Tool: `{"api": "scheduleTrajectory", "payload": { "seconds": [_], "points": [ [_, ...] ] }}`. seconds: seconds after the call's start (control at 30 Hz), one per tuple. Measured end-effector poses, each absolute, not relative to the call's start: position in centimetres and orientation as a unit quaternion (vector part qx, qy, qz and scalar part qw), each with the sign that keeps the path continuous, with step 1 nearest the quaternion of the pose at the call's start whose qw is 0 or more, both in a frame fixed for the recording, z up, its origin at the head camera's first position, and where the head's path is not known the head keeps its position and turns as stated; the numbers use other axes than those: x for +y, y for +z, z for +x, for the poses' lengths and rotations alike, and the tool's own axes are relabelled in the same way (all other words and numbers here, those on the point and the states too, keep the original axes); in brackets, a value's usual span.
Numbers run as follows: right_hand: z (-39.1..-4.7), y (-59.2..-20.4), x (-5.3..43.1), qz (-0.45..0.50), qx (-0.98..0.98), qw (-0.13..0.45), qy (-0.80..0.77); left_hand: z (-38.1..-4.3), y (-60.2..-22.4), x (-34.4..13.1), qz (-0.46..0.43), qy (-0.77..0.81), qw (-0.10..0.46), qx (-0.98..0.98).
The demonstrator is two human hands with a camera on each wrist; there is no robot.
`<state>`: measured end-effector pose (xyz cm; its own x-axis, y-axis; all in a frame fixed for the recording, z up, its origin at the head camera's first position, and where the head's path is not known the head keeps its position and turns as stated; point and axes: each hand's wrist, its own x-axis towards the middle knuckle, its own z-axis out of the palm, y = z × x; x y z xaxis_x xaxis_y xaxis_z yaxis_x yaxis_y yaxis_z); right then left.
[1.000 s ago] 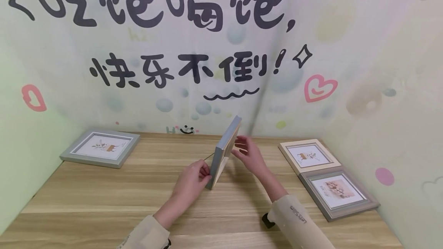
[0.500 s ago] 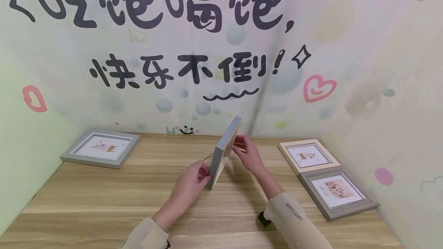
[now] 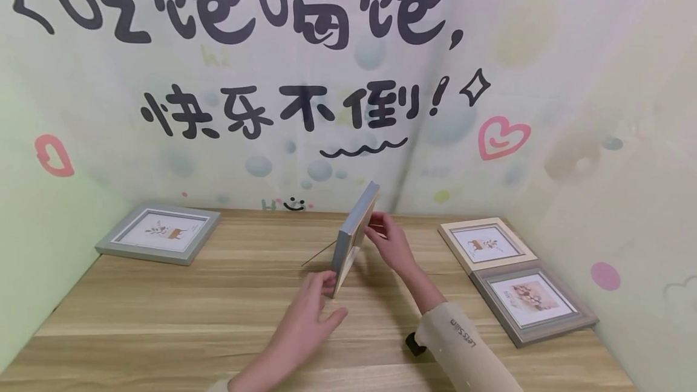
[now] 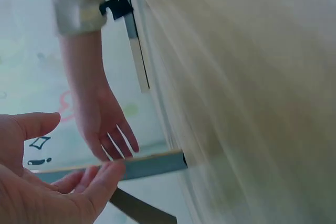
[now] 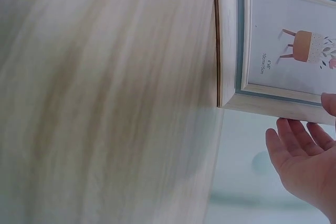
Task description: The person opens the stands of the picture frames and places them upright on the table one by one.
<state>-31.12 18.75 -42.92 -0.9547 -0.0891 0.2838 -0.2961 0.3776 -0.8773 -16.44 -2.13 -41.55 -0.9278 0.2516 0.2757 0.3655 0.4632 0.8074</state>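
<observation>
A picture frame (image 3: 355,218) stands upright on the table, seen nearly edge-on, with a blue-grey side. Its front (image 5: 227,51), in the right wrist view, is whitish with a blue inner border and a print of a stool with flowers. A thin back stand (image 3: 318,253) sticks out to its left. My left hand (image 3: 310,313) has its thumb spread away and fingertips right at the frame's near edge. At the far edge, my right hand (image 3: 393,248) holds the frame, thumb over the front (image 5: 328,103) and fingertips partly hidden at the border.
A grey-framed picture (image 3: 158,233) lies flat at the back left. On the right, a cream frame (image 3: 487,244) and a brownish-grey frame (image 3: 533,304) lie end to end. Walls printed with lettering and hearts stand behind and beside the wooden table (image 3: 218,307).
My left hand has let go of the stand, spread its thumb and come toward me. The right hand's fingers have closed in on the far edge. The frame has stayed put.
</observation>
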Motion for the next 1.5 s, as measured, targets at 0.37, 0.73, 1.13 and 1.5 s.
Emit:
{"api": "scheduleTrajectory", "payload": {
  "seconds": [0.37, 0.73, 1.13, 1.5],
  "points": [
    [-30.8, -42.6, 18.5, 0.121, -0.826, 0.092, 0.543, -15.5, -41.8, -1.3, -0.177, -0.474, 0.046, -0.862],
    [-30.6, -42.6, 18.5, 0.105, -0.822, 0.113, 0.548, -17.4, -41.2, -1.6, -0.170, -0.528, 0.014, -0.832],
    [-30.7, -42.2, 18.5, 0.077, -0.805, 0.128, 0.574, -24.7, -39.8, -3.7, -0.104, -0.566, 0.010, -0.818],
    [-32.8, -42.1, 17.3, 0.045, -0.767, 0.118, 0.629, -31.1, -39.9, -5.4, -0.111, -0.605, -0.030, -0.788]
  ]
}}
